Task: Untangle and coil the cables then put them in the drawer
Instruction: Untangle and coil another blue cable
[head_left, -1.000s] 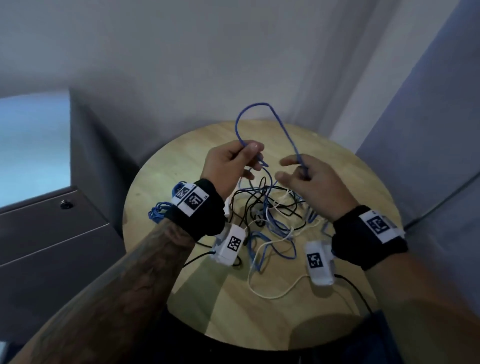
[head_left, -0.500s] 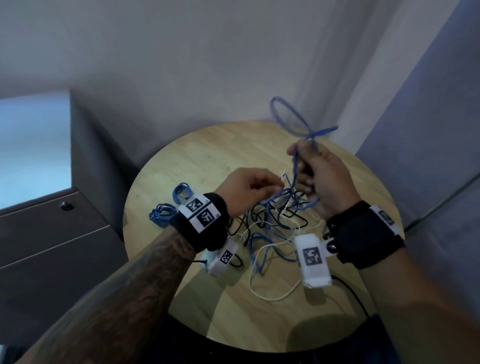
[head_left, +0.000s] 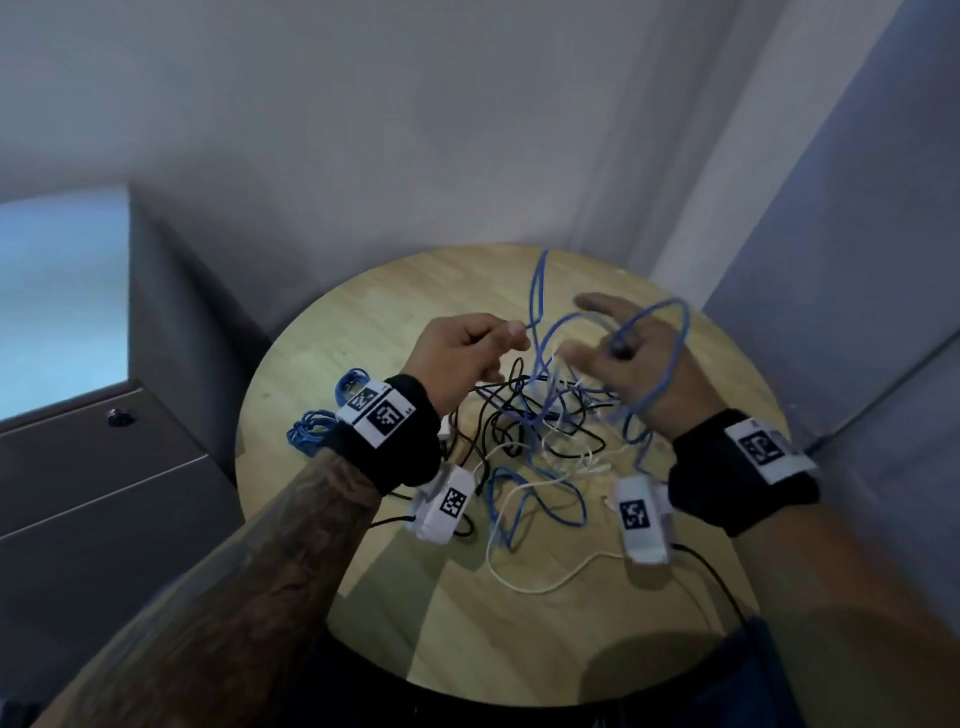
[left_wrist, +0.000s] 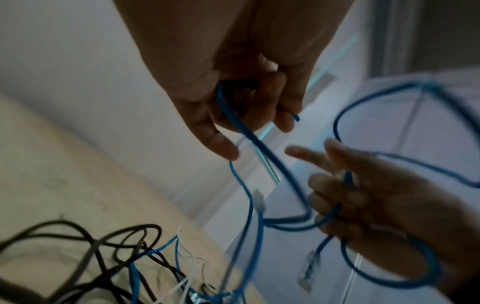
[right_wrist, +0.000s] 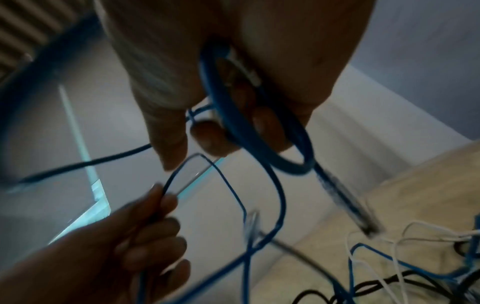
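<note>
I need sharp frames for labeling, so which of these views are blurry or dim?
Head view: dim, bent at the edges, right hand slightly smeared. Left wrist view: left hand fairly sharp, blue cable readable, the other hand blurred. Right wrist view: worst, heavy motion blur, cable smeared, table washed out.

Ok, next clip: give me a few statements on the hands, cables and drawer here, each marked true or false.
1. The left hand pinches a blue cable. True.
2. The right hand has blue cable looped around it. True.
3. The tangle on the round table holds only blue cables. False: black and white ones lie in it too.
4. Two coiled blue cables lie on the table near the left wrist. True.
5. The cabinet drawer stands open. False: it is shut.
</note>
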